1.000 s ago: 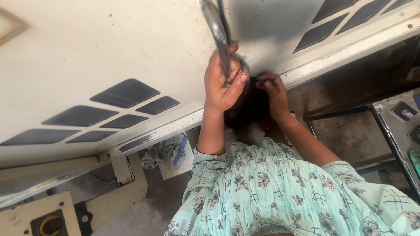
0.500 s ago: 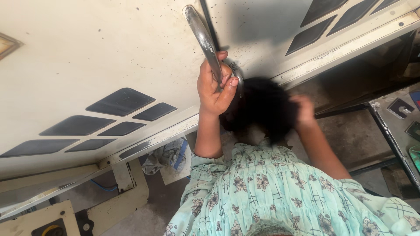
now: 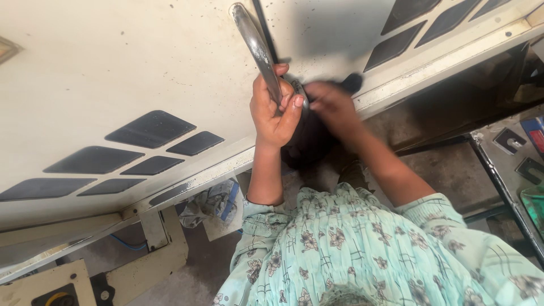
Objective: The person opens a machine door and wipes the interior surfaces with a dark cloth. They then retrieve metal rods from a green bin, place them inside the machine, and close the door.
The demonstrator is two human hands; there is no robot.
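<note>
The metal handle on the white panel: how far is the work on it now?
Done: nothing visibly finished. In hand: the left hand grips the lower end of the metal handle, while the right hand, blurred, presses a dark cloth against the white panel beside it. Left: black specks near the handle's top remain on the panel.

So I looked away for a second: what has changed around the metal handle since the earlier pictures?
The right hand swept the dark cloth down and away, then back up against the white panel beside the metal handle. The left hand stayed wrapped round the handle's lower end; the panel did not move.
</note>
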